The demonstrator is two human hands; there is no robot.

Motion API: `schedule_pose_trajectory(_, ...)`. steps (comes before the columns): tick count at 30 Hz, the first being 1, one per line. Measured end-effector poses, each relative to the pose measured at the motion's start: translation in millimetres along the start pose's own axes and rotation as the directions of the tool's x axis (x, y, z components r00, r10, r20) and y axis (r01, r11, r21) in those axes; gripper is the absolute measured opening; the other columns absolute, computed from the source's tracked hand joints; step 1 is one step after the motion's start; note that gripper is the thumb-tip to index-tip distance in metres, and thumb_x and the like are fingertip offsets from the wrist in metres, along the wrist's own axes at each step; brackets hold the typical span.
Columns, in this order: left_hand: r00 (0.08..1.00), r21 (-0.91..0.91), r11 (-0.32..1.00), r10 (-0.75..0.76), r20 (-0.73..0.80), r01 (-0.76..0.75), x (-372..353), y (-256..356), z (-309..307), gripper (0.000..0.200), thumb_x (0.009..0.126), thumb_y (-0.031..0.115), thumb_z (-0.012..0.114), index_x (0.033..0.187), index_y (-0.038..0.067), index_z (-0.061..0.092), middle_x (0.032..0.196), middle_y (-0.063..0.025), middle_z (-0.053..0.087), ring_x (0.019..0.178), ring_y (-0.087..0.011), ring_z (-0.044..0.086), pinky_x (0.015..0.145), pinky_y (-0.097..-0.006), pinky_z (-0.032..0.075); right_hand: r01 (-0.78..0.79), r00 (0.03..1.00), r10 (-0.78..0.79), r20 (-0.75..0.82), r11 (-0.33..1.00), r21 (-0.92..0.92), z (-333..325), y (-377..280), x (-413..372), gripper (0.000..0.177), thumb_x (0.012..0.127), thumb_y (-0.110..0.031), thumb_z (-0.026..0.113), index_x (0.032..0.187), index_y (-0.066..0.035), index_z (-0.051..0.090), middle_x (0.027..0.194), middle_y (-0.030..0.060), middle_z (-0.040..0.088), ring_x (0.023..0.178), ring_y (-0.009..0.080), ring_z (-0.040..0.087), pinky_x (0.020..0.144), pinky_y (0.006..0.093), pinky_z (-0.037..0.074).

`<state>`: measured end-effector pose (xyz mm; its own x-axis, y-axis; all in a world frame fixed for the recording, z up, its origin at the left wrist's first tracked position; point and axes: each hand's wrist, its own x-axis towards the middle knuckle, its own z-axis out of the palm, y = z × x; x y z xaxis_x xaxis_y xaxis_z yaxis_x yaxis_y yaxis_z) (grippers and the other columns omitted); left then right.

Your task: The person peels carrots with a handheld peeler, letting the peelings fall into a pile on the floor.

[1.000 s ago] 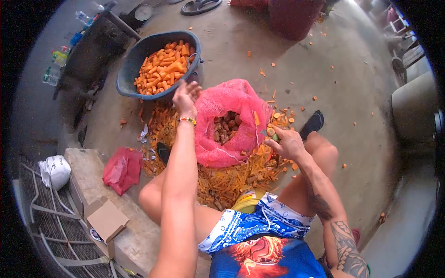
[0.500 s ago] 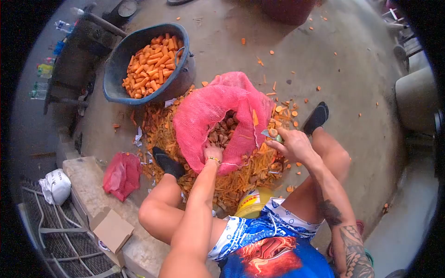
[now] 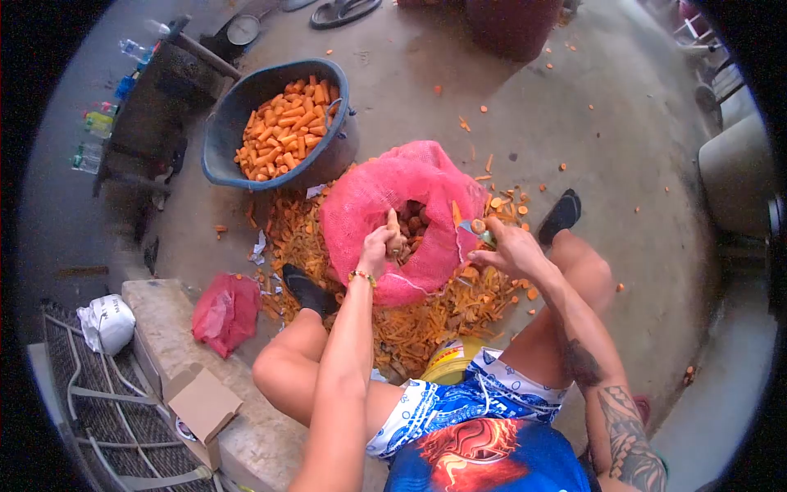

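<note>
Far left, the tub holds cut orange pieces. My left hand is clenched around an unpeeled carrot at the mouth of the pink sack. I judge it stiff, light and probably gritty, best gripped mid-length. My right hand pinches a small tool.

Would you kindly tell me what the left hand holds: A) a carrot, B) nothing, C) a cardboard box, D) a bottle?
A: the left hand grips a carrot over the open pink sack; the right hand holds a small tool.
</note>
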<state>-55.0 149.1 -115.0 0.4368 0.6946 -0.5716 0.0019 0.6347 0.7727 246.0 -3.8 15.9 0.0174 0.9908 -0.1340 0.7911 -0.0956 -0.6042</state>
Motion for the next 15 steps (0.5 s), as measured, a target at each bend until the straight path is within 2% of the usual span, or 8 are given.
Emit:
schedule_pose_trajectory(1,0.998,-0.215,0.975,-0.064,-0.012,0.06,-18.3,15.5,26.1,0.033,0.101,0.026,0.047,0.119,0.003,0.062,0.087,-0.0065,0.066,0.066,-0.0187,0.06,0.062,-0.0326,0.051,-0.005,1.0,0.006,-0.01,0.996,0.09,-0.5,-0.7,-0.1,0.058,0.083,-0.047,0.079,0.117,-0.007,0.056,0.094,0.0215,0.072,0.09,0.042,0.07,0.077,0.0495,0.054)
schedule_pose_trajectory(4,0.964,-0.226,0.973,0.014,0.264,0.048,-40.1,23.2,62.9,0.034,0.103,0.03,0.046,0.117,0.005,0.063,0.088,-0.0047,0.065,0.069,-0.0165,0.06,0.061,-0.0276,0.05,-0.017,0.998,0.033,-0.052,0.959,0.282,4.8,-4.4,2.6,0.06,0.08,-0.039,0.085,0.12,-0.007,0.054,0.099,0.0203,0.072,0.094,0.0394,0.071,0.079,0.0472,0.054)
schedule_pose_trajectory(5,0.952,-0.165,0.986,0.031,0.306,0.021,-50.7,22.5,76.8,0.039,0.104,0.032,0.044,0.127,0.006,0.063,0.097,-0.0037,0.067,0.078,-0.0146,0.062,0.062,-0.026,0.05,-0.015,0.996,0.039,-0.075,0.955,0.297,13.2,-0.1,3.9,0.063,0.079,-0.041,0.085,0.123,-0.008,0.054,0.099,0.0209,0.072,0.095,0.0411,0.07,0.079,0.0481,0.054)
schedule_pose_trajectory(7,0.96,-0.189,0.981,0.084,0.268,-0.033,-80.3,29.7,121.7,0.042,0.105,0.03,0.043,0.136,0.006,0.059,0.104,-0.0028,0.068,0.082,-0.0135,0.063,0.062,-0.0259,0.05,0.049,0.991,-0.006,-0.135,0.947,0.319,13.0,-4.6,-1.3,0.065,0.079,-0.043,0.085,0.126,-0.011,0.054,0.101,0.0213,0.071,0.098,0.0426,0.069,0.079,0.0492,0.055)
schedule_pose_trajectory(8,0.963,-0.202,0.978,0.11,0.247,-0.06,-93.2,32.2,138.3,0.045,0.105,0.029,0.042,0.14,0.005,0.057,0.107,-0.0024,0.068,0.084,-0.0129,0.063,0.062,-0.0259,0.05,0.109,0.977,-0.04,-0.21,0.938,0.33,10.8,-15.8,-7.4,0.055,0.076,-0.031,0.089,0.113,-0.006,0.056,0.097,0.017,0.071,0.09,0.0332,0.072,0.076,0.0429,0.055)
schedule_pose_trajectory(9,0.946,-0.261,0.965,0.089,0.31,-0.005,-101.3,31.8,146.2,0.048,0.105,0.026,0.041,0.148,0.005,0.051,0.116,-0.0018,0.068,0.087,-0.012,0.064,0.064,-0.0259,0.051,0.141,0.97,-0.076,-0.231,0.95,0.279,13.5,-16.4,-9.5,0.054,0.077,-0.029,0.089,0.112,-0.006,0.056,0.095,0.0169,0.071,0.089,0.033,0.072,0.075,0.0424,0.055)
schedule_pose_trajectory(12,0.949,-0.127,0.989,0.114,0.293,-0.079,-122.8,20.4,146.0,0.048,0.106,0.025,0.04,0.147,0.004,0.05,0.107,-0.0013,0.068,0.078,-0.0119,0.062,0.061,-0.0276,0.049,0.104,0.932,-0.002,-0.363,0.96,0.261,8.3,2.9,-5.6,0.05,0.078,-0.025,0.087,0.113,-0.006,0.058,0.092,0.0167,0.071,0.087,0.0334,0.072,0.073,0.0414,0.055)
schedule_pose_trajectory(15,0.918,-0.301,0.95,0.044,0.395,0.084,-124.8,4.8,128.9,0.047,0.106,0.025,0.04,0.147,0.005,0.051,0.091,0.0004,0.063,0.062,-0.0112,0.054,0.055,-0.03,0.044,0.032,0.887,0.153,-0.435,0.921,0.389,-16.3,8.9,-1.4,0.05,0.077,-0.019,0.086,0.117,-0.006,0.058,0.092,0.0172,0.071,0.086,0.0344,0.072,0.072,0.0412,0.055)
